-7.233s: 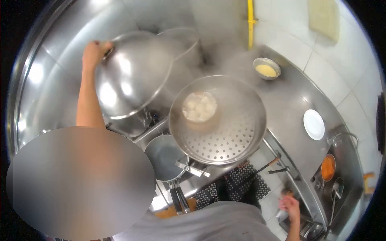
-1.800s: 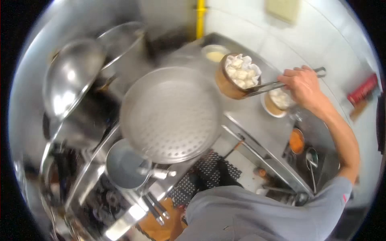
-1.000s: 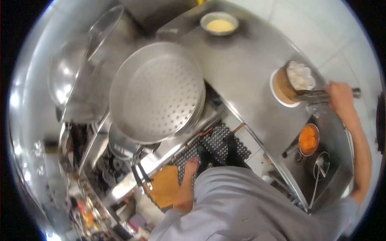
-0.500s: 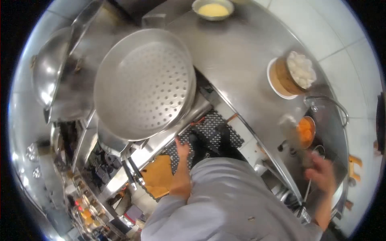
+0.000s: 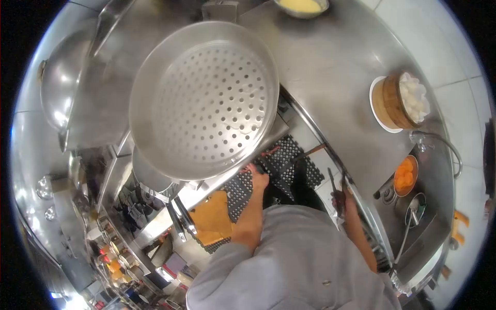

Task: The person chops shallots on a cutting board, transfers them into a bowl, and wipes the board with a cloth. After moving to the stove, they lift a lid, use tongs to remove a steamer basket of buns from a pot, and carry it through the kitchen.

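Observation:
Below the rim of a large perforated steel pan [image 5: 204, 103], near the counter's front edge, is my left hand [image 5: 257, 178]. Its fingers are loosely bent, thumb apart, with nothing visible in them. My right hand [image 5: 351, 203] is down beside the right counter's edge, closed round a thin, dark, blade-like tool [image 5: 338, 199]. That tool points up and away from me; its exact kind does not show. Right of this hand, in the sink [image 5: 436, 227], are a bowl of orange pieces [image 5: 404, 175] and a metal pot [image 5: 411, 207] with a long-handled utensil [image 5: 407, 235] in it.
A bamboo steamer [image 5: 395, 103] holding white pieces sits tilted in view on the right counter [image 5: 330, 88]. Behind it runs a curved faucet [image 5: 449, 144]. A bowl of yellow contents [image 5: 301, 6] stands at the back. Two black handles [image 5: 181, 219] stick out beneath the pan; cardboard [image 5: 212, 219] lies below.
My right hand has come from over the sink leftward to the counter's edge, bringing the dark tool. My left hand has moved up and right towards the pan. The view has shifted.

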{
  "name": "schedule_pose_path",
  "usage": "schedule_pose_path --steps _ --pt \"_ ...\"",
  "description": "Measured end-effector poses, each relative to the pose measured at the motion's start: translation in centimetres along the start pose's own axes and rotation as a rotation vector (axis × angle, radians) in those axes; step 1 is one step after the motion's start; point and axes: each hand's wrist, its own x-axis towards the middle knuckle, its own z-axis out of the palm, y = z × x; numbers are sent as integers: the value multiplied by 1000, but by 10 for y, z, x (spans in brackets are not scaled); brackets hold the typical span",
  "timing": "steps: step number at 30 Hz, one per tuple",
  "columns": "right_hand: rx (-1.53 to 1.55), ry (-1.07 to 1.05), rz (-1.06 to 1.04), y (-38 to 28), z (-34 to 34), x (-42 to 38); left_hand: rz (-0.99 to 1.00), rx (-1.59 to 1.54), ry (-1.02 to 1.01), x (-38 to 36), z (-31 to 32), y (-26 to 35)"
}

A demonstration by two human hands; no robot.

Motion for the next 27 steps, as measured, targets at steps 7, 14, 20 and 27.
schedule_pose_path --steps 7,14,20,27 --pt "327 -154 -27 14 -24 57 -36 244 -215 4 5 1" --pt "1 69 -28 17 -36 17 -41 469 -302 4 15 -4" --pt "-289 11 -133 34 -72 4 -6 317 -440 -34 -53 81" --pt "-1228 -230 -156 111 -157 125 336 -163 -1076 -106 -344 257"
